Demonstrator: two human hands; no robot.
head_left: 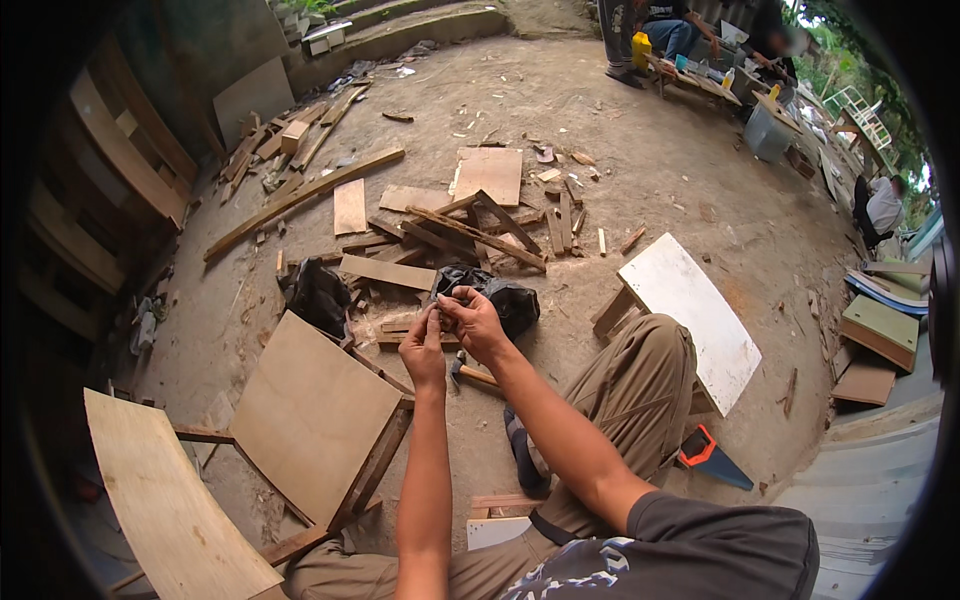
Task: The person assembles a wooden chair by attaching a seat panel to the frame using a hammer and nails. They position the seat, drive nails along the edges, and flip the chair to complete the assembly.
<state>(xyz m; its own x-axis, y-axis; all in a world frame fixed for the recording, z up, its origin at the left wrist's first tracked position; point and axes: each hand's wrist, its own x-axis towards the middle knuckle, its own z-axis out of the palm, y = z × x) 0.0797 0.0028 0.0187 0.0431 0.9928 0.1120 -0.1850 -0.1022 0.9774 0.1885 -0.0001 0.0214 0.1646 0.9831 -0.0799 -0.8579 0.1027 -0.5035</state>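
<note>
My left hand [424, 350] and my right hand [474, 322] meet in front of me with fingertips pinched close together. Something small may be between them, but it is too small to make out. Right behind the fingers lies a black plastic bag [515, 305], and another black bag [318, 293] slumps to the left. Below my hands a hammer [476, 375] rests on the ground, its handle partly behind my right forearm. A square plywood panel [315, 405] on a wooden frame [382, 468] stands tilted beside my left forearm.
A curved plywood sheet [165, 490] is at lower left. Past my right knee sit a white board [692, 320] and a handsaw [718, 462]. Scrap wood [470, 230] litters the ground ahead, with a long beam [300, 203]. People [675, 38] gather by a low table [700, 82] at far right.
</note>
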